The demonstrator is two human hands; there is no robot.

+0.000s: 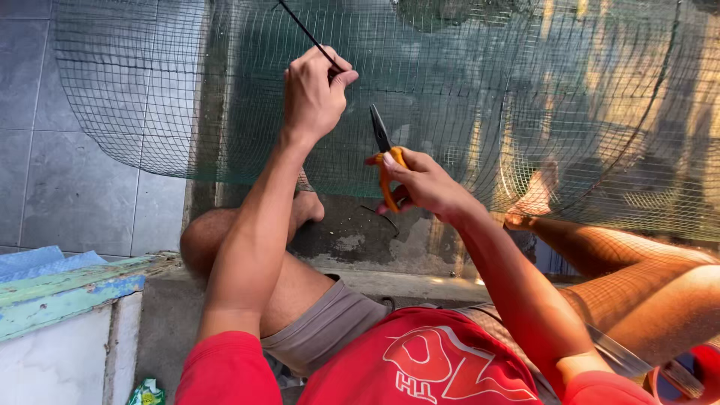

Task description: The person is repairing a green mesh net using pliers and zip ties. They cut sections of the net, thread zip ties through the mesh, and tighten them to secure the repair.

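- Grey tiled floor [75, 187] at left, large square tiles, pale grout lines.
- Raised concrete step [360, 244] across the middle, stained and patchy.
- Worn planks [67, 289] lower left, flaking blue and green paint, above a white tiled surface [52, 360].
- Warm, low sunlight from the right; striped shadows.

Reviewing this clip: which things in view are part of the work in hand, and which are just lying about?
In use:
- wire mesh, curved in front of the person
- black tie, pinched by the left hand
- orange-handled cutters, in the right hand

Lying about:
- painted planks, lower left
- green wrapper on the floor
- red round object, lower right corner
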